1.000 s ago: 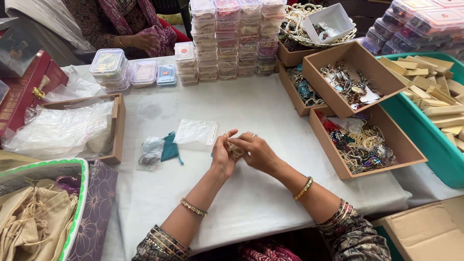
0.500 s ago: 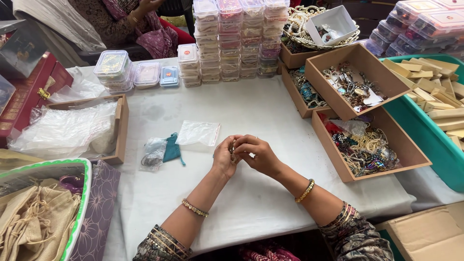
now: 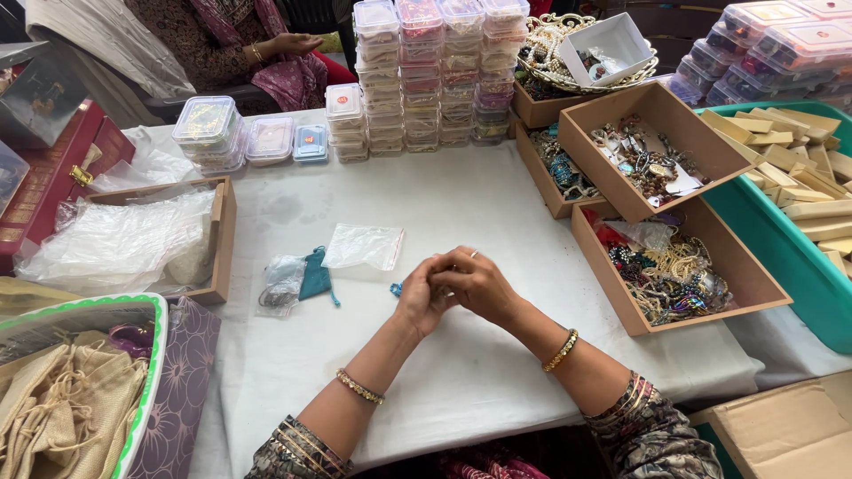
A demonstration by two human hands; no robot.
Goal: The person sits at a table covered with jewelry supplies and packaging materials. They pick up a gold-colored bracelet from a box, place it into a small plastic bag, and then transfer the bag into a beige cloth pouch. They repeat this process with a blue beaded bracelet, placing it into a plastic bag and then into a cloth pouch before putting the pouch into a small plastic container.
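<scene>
Head view. Your left hand [image 3: 420,300] and right hand [image 3: 477,284] meet over the middle of the desk [image 3: 461,204], fingers curled inward and pressed against each other. They close around a small item; only a small blue bit [image 3: 396,289] shows at the edge of your left hand, and you cannot tell what the item is or which fingers pinch it.

Just beyond your hands, a clear plastic bag [image 3: 364,246] lies flat on the desk. To its left lie a teal pouch [image 3: 313,277] and a second clear bag with dark rings [image 3: 280,286], touching each other.

On your right, a cardboard box of mixed jewellery [image 3: 674,275] stands near your right hand, with a second such box [image 3: 652,160] behind it. Stacks of clear plastic containers [image 3: 435,75] stand at the far edge. On your left, a wooden tray of plastic wrap [image 3: 133,239] rests on the desk. Another person's hand [image 3: 297,43] shows beyond the far edge.
</scene>
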